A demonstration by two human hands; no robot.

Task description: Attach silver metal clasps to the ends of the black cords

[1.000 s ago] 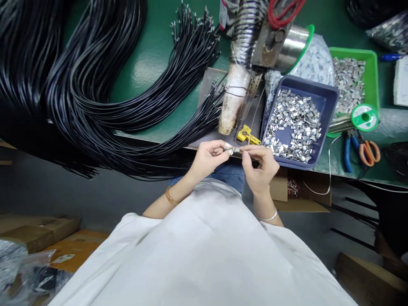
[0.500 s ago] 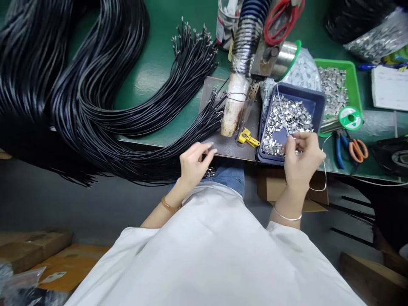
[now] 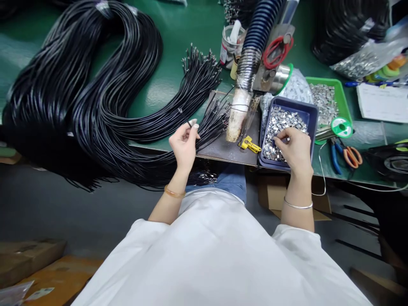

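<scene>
A thin black cable w/ a pale tip [image 3: 184, 116] was held by the L hand [image 3: 184, 145], its grip pinched tog. on the strand a little behind the end, which was pointed up & to the L. The hand was held over a thick bundle of glossy black cables [image 3: 153, 128], laid in long curves on the green desk [image 3: 168, 27] & draped past its front edge.

The R hand [image 3: 297, 148] was held over a rectangular dark-blue plastic tray [image 3: 312, 119], its fingertips lowered to a heap of small silver metal pieces [image 3: 280, 121]; whether its grip was closed on a piece couldn't be told, the pieces being v. small.

Btwn the hands, a flat grey board [image 3: 236, 154] was seen at the desk edge, w/ a yellow plastic tool [image 3: 249, 144] laid on it near the tray. Above it, a ribbed blue-black hose [image 3: 263, 32] was angled down to a stained white wrapped end [image 3: 239, 108].

To the R, a bright-green plastic tray [image 3: 343, 100] was filled w/ more pieces; nearby, a green-&-white spool [image 3: 341, 127], a blue-handled tool [image 3: 335, 158] & an orange-handled tool [image 3: 352, 157] were placed.
</scene>
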